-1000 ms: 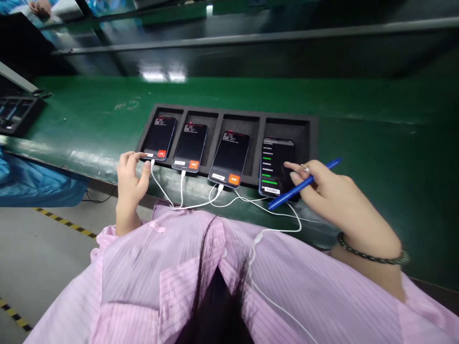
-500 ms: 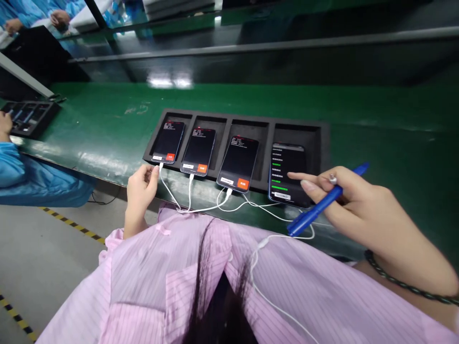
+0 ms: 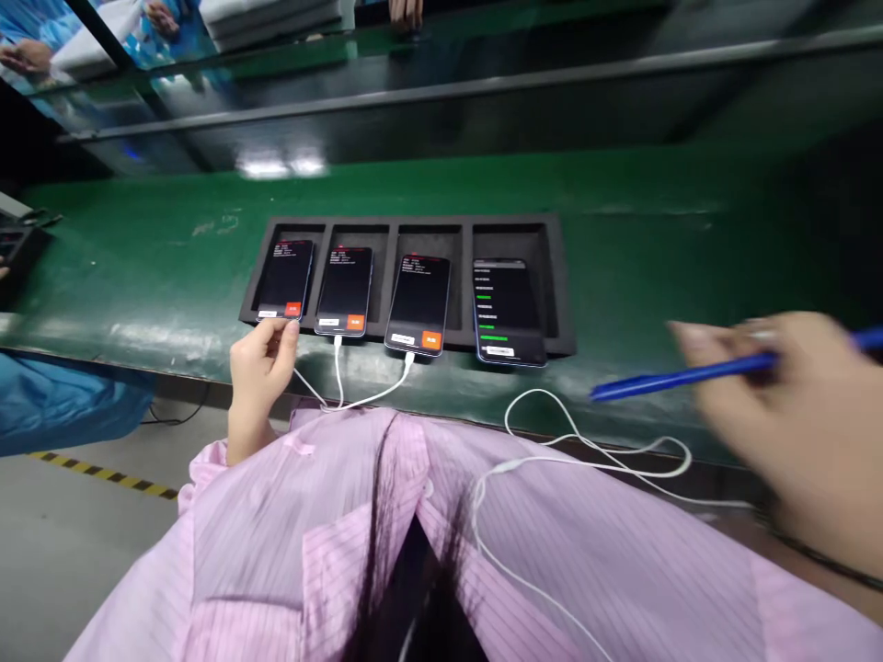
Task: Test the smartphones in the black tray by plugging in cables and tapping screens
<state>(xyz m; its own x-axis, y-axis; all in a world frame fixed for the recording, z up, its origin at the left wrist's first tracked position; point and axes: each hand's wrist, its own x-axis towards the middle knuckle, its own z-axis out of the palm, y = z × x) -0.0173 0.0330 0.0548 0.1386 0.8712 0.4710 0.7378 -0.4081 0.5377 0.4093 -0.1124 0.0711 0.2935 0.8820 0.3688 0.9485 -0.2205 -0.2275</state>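
A black tray (image 3: pixel 567 317) holds several smartphones, one per compartment, their lower ends resting over its near edge. My left hand (image 3: pixel 262 360) pinches the plug of a white charging cable (image 3: pixel 309 386) at the bottom of the leftmost phone (image 3: pixel 285 280); the fingers hide the plug. White plugs sit in the second phone (image 3: pixel 345 290) and third phone (image 3: pixel 418 303). On the right, the last phone (image 3: pixel 509 313) shows white and green text lines and has no cable in it. My right hand (image 3: pixel 793 405), blurred, is closed around a blue pen (image 3: pixel 680 377), to the right of the tray.
Loose white cable (image 3: pixel 593 450) coils along the front edge of the green bench (image 3: pixel 621 248) and over my lap. A shelf rail (image 3: pixel 483 85) crosses behind. A person's blue sleeve (image 3: pixel 62 405) is at left, and other people's hands (image 3: pixel 407 13) show across the bench.
My right hand has left the rightmost phone's screen and moved right with the pen. My left hand stays at the leftmost phone's lower end. The view has shifted right.
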